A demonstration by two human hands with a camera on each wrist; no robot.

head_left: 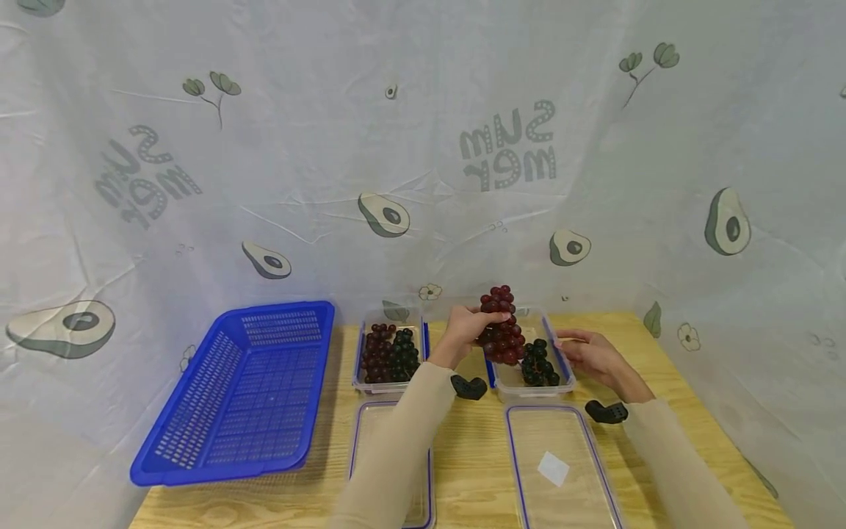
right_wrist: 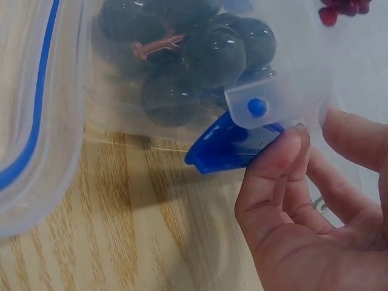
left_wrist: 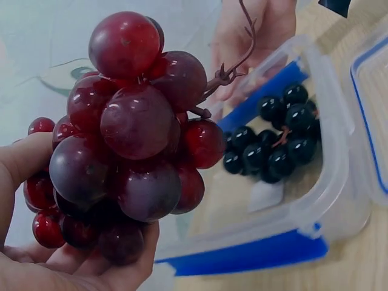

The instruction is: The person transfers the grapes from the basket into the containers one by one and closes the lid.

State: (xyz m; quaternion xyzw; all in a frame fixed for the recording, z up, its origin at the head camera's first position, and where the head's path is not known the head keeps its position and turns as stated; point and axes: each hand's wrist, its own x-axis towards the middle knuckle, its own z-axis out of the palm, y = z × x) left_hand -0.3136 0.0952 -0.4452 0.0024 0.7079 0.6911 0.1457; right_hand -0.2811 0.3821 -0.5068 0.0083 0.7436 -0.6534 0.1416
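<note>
A red grape bunch (head_left: 502, 334) is upright in my left hand (head_left: 468, 323), over the left side of the right-hand clear container (head_left: 522, 388). My left thumb and fingers curl around the bunch, and its brown stem (left_wrist: 225, 76) sticks out. A dark, almost black grape bunch (head_left: 538, 364) lies in that container. My right hand (head_left: 591, 356) is at the container's right side. In the right wrist view its thumb and a finger hold the container's edge by the blue clip (right_wrist: 227, 145), which hangs unfastened. The other fingers are loosely bent.
Left of it stands another clear container (head_left: 390, 386) with a red and a dark bunch. Two blue-edged lids (head_left: 562, 441) lie in front of the containers. A blue plastic basket (head_left: 264, 397) is at the left. A printed curtain (head_left: 423, 147) hangs behind the wooden table (head_left: 463, 455).
</note>
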